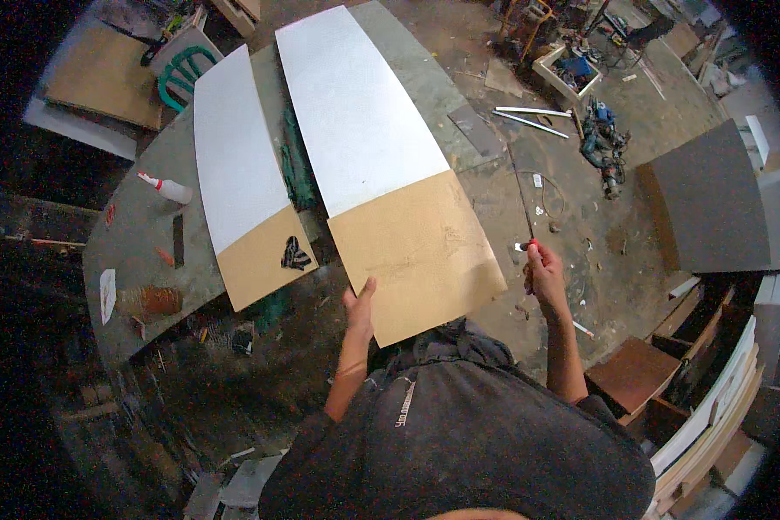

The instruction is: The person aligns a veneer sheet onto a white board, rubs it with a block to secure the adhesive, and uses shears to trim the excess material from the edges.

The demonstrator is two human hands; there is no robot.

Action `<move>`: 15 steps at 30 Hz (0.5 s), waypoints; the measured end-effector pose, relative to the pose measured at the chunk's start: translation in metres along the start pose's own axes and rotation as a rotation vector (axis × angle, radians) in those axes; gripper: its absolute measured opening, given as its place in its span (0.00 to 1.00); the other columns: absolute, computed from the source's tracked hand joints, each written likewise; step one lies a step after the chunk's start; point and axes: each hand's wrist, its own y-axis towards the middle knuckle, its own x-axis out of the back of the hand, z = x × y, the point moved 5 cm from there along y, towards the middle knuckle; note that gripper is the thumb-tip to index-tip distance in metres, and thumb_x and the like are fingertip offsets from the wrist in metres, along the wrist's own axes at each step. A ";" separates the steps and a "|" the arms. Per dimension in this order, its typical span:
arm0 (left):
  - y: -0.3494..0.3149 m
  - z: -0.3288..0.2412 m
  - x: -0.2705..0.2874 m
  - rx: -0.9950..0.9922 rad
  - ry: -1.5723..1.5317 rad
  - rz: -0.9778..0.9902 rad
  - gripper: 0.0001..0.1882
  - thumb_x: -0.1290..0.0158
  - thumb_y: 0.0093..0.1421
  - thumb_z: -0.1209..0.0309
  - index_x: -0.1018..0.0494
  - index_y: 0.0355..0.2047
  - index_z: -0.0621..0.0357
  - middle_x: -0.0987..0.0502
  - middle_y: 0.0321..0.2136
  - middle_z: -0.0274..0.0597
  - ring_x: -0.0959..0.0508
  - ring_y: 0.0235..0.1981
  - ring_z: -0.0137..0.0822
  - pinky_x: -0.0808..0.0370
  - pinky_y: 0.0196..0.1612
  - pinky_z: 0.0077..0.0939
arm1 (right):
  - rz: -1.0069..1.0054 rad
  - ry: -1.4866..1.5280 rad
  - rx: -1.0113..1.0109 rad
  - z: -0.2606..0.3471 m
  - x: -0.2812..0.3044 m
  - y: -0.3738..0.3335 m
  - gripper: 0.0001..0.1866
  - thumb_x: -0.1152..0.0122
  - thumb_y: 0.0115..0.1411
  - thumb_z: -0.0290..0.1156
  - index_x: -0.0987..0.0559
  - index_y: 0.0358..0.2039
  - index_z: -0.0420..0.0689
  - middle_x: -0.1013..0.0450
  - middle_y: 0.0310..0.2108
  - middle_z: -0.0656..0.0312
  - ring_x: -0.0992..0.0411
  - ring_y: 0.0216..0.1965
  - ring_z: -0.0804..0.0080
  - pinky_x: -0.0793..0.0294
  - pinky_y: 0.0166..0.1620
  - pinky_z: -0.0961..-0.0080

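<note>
A long board point(407, 260), white over most of its length and tan at the near end, rests on the grey-green table and reaches toward my body. My left hand point(358, 310) grips its near left edge, thumb on top and the other fingers hidden beneath. Off the board's right side, my right hand point(546, 276) is closed round the red end of a long thin dark rod point(520, 189). The rod points away from me; its exact kind is unclear. Left of the first board lies a similar white-and-tan board point(243, 165), with a black striped cloth point(295, 253) on its tan end.
On the table point(143, 234) lie a white bottle with a red nozzle point(169, 187) and a brown jar point(152, 301). A green chair point(185, 76) stands beyond. Power tools point(604, 147) and white strips point(533, 120) lie on the floor at right, near a dark panel point(706, 204).
</note>
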 end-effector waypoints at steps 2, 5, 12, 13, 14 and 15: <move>-0.003 -0.001 0.005 0.027 -0.007 0.012 0.30 0.39 0.61 0.70 0.36 0.61 0.64 0.26 0.54 0.47 0.24 0.52 0.44 0.25 0.54 0.39 | 0.004 0.002 -0.002 0.000 -0.002 0.001 0.17 0.48 0.71 0.47 0.24 0.44 0.46 0.39 0.15 0.72 0.42 0.12 0.84 0.42 0.16 0.80; -0.007 -0.008 0.000 0.054 -0.063 0.071 0.32 0.38 0.60 0.67 0.36 0.61 0.63 0.26 0.53 0.47 0.23 0.52 0.46 0.24 0.54 0.41 | 0.031 0.010 0.013 0.003 -0.005 0.004 0.18 0.48 0.71 0.48 0.24 0.45 0.46 0.38 0.16 0.72 0.41 0.13 0.83 0.40 0.16 0.80; -0.030 -0.048 -0.006 0.031 -0.107 0.126 0.24 0.37 0.59 0.67 0.29 0.53 0.64 0.21 0.46 0.46 0.19 0.44 0.39 0.21 0.46 0.36 | -0.058 -0.008 0.167 -0.008 -0.013 0.051 0.18 0.46 0.70 0.47 0.24 0.42 0.43 0.33 0.19 0.69 0.39 0.16 0.83 0.39 0.19 0.80; -0.028 -0.052 -0.009 0.030 -0.106 0.132 0.24 0.37 0.59 0.67 0.29 0.53 0.64 0.21 0.46 0.46 0.19 0.44 0.39 0.21 0.46 0.36 | -0.134 -0.035 0.250 -0.006 -0.014 0.065 0.17 0.45 0.69 0.46 0.24 0.41 0.43 0.33 0.20 0.69 0.38 0.17 0.83 0.40 0.20 0.80; -0.028 -0.054 -0.009 0.019 -0.104 0.160 0.24 0.38 0.60 0.67 0.29 0.53 0.64 0.21 0.46 0.46 0.19 0.44 0.40 0.21 0.46 0.36 | 0.005 -0.046 0.163 0.001 -0.033 0.075 0.16 0.43 0.68 0.46 0.24 0.39 0.44 0.32 0.21 0.70 0.38 0.19 0.84 0.39 0.22 0.80; -0.031 -0.058 -0.008 0.002 -0.100 0.188 0.23 0.39 0.60 0.67 0.28 0.53 0.64 0.21 0.46 0.46 0.19 0.44 0.40 0.20 0.46 0.36 | 0.144 -0.051 0.079 0.012 -0.054 0.081 0.15 0.41 0.67 0.45 0.25 0.37 0.45 0.32 0.22 0.71 0.37 0.21 0.84 0.38 0.23 0.81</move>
